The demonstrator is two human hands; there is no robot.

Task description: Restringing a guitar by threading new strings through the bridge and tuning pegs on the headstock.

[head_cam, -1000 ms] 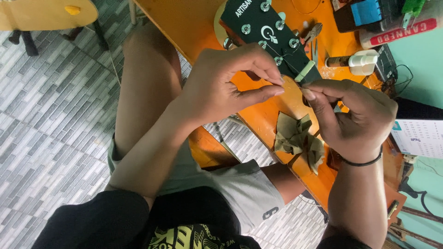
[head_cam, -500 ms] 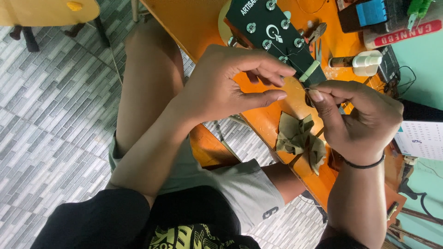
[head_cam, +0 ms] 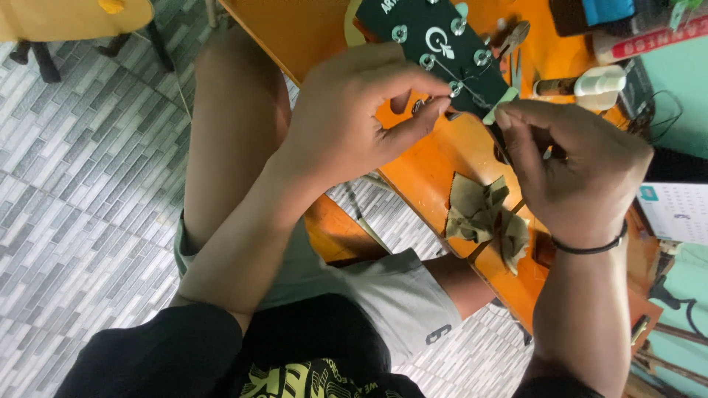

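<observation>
A dark green guitar headstock [head_cam: 435,37] with silver tuning pegs lies on the orange table [head_cam: 442,162]. My left hand [head_cam: 354,110] pinches a tuning peg at the headstock's near edge between thumb and forefinger. My right hand [head_cam: 575,169], with a black band at the wrist, grips the guitar neck just below the pale nut [head_cam: 501,105], fingertips beside the strings. The two hands are close together but apart.
A crumpled olive cloth [head_cam: 483,217] lies on the table near my right wrist. Pliers [head_cam: 514,40], a white-capped bottle [head_cam: 590,82] and cables sit at the back. My bare knee [head_cam: 236,110] is left of the table; grey tiled floor [head_cam: 74,206] lies beyond.
The view has shifted slightly, and the headstock sits higher in the frame. My left fingers have closed in on the peg; my right hand stays on the neck.
</observation>
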